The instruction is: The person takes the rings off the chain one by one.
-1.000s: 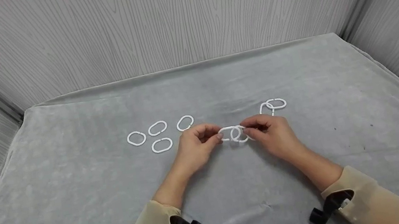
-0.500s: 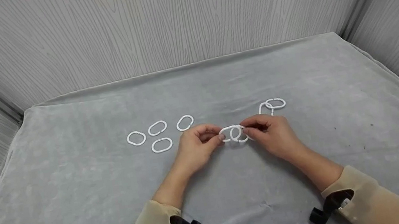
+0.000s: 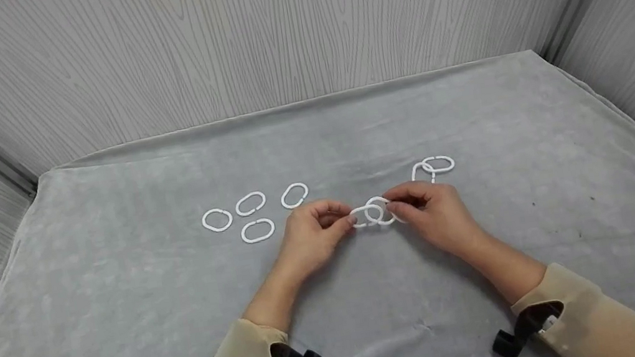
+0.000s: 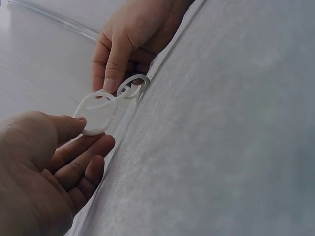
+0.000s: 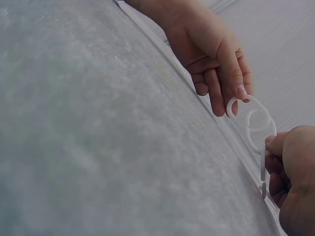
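Observation:
My left hand (image 3: 316, 232) pinches a white oval plastic chain link (image 3: 361, 208) by its left end, between thumb and fingertips. Opposite it, my right hand (image 3: 432, 208) pinches a second white link (image 3: 376, 198), and the two links overlap between the hands. In the left wrist view, the left hand's link (image 4: 81, 107) crosses the other one near the right thumb. From the right hand's grip another link (image 5: 263, 172) hangs down in the right wrist view. Whether the overlapping links are fully interlocked cannot be told. The right fingers hide part of their link.
Several loose white links (image 3: 257, 240) lie on the grey cloth (image 3: 154, 304) left of the hands. Beyond the right hand lies a pair of joined links (image 3: 447, 170), partly hidden by its fingers. Grey panels (image 3: 271, 34) rise behind and at both sides.
The link in the left hand has tilted and dropped slightly against the other link, which now sits a little higher. Both hands have stayed nearly in place, keeping their pinch.

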`<move>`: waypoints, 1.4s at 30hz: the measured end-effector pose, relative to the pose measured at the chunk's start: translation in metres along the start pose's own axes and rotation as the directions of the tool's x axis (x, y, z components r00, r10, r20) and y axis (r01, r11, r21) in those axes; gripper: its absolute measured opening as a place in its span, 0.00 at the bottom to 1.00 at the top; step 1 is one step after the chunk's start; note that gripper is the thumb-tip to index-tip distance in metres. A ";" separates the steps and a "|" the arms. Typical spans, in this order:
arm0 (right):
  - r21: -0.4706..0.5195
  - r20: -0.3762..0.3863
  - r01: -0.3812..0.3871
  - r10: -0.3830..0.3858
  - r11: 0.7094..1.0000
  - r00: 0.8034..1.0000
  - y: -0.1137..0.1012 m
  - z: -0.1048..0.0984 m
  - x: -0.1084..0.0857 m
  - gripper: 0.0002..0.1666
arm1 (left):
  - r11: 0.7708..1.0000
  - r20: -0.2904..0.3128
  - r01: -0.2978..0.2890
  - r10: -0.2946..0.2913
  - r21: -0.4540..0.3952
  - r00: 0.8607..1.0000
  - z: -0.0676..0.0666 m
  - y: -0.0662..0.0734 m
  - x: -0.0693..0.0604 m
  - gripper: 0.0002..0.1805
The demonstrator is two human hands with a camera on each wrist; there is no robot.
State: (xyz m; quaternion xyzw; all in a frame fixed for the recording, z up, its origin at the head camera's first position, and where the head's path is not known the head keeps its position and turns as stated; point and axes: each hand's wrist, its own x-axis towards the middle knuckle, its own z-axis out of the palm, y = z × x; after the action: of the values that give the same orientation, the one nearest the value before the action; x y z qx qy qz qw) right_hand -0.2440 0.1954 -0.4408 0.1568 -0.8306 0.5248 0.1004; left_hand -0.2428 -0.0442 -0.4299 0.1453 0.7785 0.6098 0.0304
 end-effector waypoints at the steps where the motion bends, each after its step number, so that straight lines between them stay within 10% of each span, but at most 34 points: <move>1: -0.001 -0.001 0.001 -0.001 1.000 1.000 0.000 0.000 0.000 0.08 | 1.000 -0.005 -0.004 0.004 0.021 1.000 0.000 0.000 0.000 0.05; 8: -0.007 -0.003 0.011 -0.011 1.000 1.000 -0.001 -0.001 0.000 0.08 | 0.993 -0.038 -0.046 0.051 0.109 0.998 -0.001 -0.003 0.001 0.03; 42: 0.035 0.005 0.020 -0.020 0.999 1.000 -0.001 0.001 0.000 0.09 | 0.999 0.037 -0.040 0.040 -0.005 0.999 0.000 0.000 -0.003 0.04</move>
State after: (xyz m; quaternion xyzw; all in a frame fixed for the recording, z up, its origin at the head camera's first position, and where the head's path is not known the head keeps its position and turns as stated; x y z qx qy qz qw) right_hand -0.2431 0.1941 -0.4403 0.1679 -0.8201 0.5377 0.1008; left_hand -0.2396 -0.0450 -0.4299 0.1719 0.7736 0.6090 0.0329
